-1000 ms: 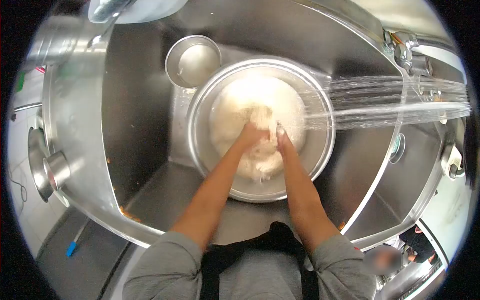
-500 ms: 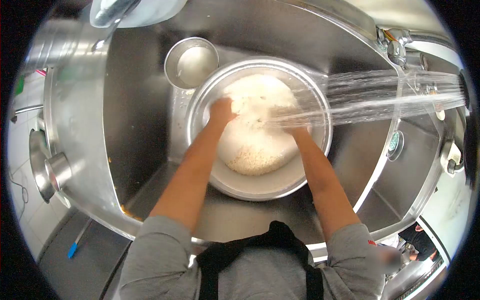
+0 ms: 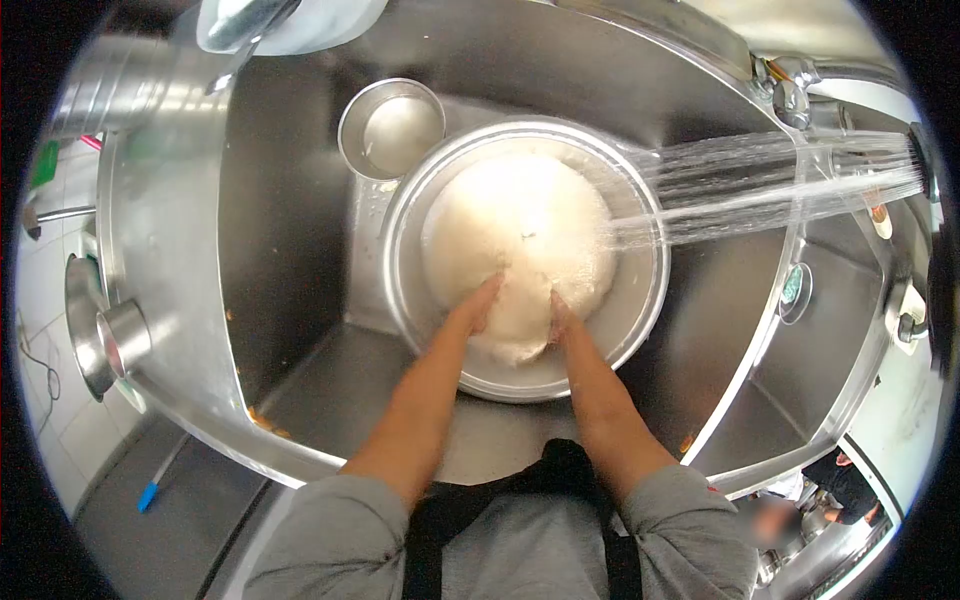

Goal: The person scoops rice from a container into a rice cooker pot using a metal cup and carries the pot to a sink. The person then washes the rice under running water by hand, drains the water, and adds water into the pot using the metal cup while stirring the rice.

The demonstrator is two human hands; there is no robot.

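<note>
A wide metal bowl (image 3: 396, 280) sits in the sink, holding pale rice (image 3: 520, 345) in cloudy water. My left hand (image 3: 485, 303) reaches into the near part of the bowl, its fingertips sunk in the rice and water. Just to its right, my right hand (image 3: 560, 316) is also partly under the surface. Both sets of fingers are mostly hidden, so their grip does not show. From the right, a spray head (image 3: 918, 165) throws streams of water into the bowl's right side.
A small round metal pan (image 3: 354, 130) with whitish liquid stands behind the bowl to the left. The deep steel sink (image 3: 290, 200) surrounds both. Orange scraps (image 3: 266, 421) lie along its near-left edge. At the lower right, another person (image 3: 842, 487) is partly visible.
Both my hands have come nearer to me and closer together in the bowl. The rice heap at the near side is now covered by cloudy water and disturbed. Water keeps spraying.
</note>
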